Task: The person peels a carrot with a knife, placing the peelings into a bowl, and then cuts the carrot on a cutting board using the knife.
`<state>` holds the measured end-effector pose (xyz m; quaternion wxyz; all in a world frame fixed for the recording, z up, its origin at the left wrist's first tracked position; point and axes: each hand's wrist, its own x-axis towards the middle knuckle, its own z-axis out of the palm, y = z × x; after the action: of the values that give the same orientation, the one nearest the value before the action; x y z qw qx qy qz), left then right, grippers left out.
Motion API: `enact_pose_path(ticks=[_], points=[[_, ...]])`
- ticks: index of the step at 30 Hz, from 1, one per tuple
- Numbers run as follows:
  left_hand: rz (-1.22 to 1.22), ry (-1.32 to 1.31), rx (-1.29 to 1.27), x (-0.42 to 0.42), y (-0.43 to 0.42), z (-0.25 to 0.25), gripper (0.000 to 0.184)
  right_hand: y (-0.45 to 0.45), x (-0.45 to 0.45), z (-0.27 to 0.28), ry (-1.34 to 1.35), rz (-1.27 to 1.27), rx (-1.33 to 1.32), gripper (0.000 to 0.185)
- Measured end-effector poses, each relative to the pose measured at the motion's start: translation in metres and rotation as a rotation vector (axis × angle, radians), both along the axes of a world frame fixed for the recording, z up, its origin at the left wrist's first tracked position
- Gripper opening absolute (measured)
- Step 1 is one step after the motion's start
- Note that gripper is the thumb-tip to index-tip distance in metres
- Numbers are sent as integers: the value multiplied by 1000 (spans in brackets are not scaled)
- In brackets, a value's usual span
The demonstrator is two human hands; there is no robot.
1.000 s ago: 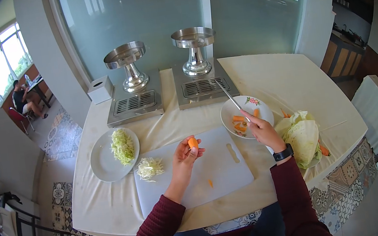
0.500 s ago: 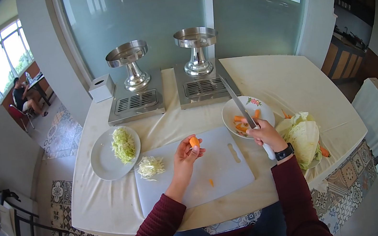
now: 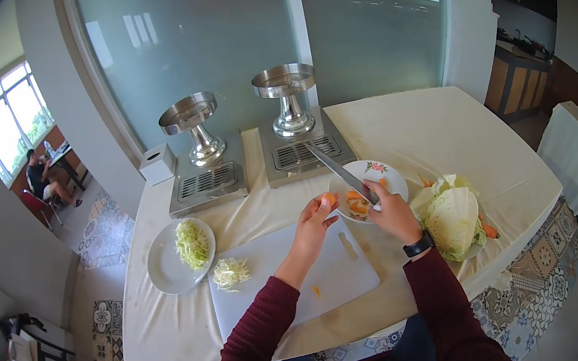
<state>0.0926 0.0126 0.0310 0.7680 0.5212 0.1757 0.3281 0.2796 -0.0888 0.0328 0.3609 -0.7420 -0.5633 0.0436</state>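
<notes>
My left hand [image 3: 312, 227] pinches a short carrot piece [image 3: 328, 198] at the near left rim of a flowered white plate [image 3: 397, 178]. Cut carrot pieces [image 3: 356, 203] lie on that plate. Closed around a knife [image 3: 339, 169], my right hand [image 3: 396, 220] is at the plate's near right side, the blade slanting up and left across it. Below the hands is a white cutting board [image 3: 336, 277], bearing a heap of shredded cabbage [image 3: 230, 273] and a small orange scrap [image 3: 316, 291]. The knife's handle is mostly hidden by my fingers.
Left of the board, a grey-white plate [image 3: 162, 266] holds more shredded cabbage [image 3: 193, 244]. A cut cabbage [image 3: 450, 221] with a carrot [image 3: 489, 229] stands at the right. Two metal stands [image 3: 205, 148] and a tissue box [image 3: 157, 163] line the back. A person [image 3: 45, 178] sits far left.
My left hand has moved right and away from me with the carrot piece, from over the board to the flowered plate. The knife has tilted lower to the left. The camera view has shifted.
</notes>
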Motion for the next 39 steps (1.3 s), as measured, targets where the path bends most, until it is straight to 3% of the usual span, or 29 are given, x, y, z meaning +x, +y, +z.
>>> enact_pose_path(ticks=[5, 14, 17, 20, 25, 29, 33, 35, 39], points=[[-146, 14, 37, 34, 10, -2, 47, 3, 1, -5, -94, -41, 6, 64], [-71, 97, 66, 31, 7, -9, 57, 1, 8, -11, -97, -108, 32, 63], [-25, 377, 114, 36, 24, -24, 57, 3, 12, -15, -65, -146, 61, 62], [70, 490, 249, 35, 23, -20, 57, 2, 17, -14, -20, -135, 97, 60], [101, 308, 156, 5, 20, -4, 50, 7, 20, -21, 98, 35, 162, 59], [260, 105, 148, -56, 17, -8, 45, 1, -5, -8, 551, 262, 70, 74], [454, 6, 166, -107, 23, -35, 37, -17, -51, -17, 443, 448, 32, 82], [513, -107, 110, -132, 41, -55, 37, -30, -81, -17, 447, 437, -51, 83], [722, -300, 72, -146, 44, -48, 41, -41, -120, -18, 401, 372, -154, 89]])
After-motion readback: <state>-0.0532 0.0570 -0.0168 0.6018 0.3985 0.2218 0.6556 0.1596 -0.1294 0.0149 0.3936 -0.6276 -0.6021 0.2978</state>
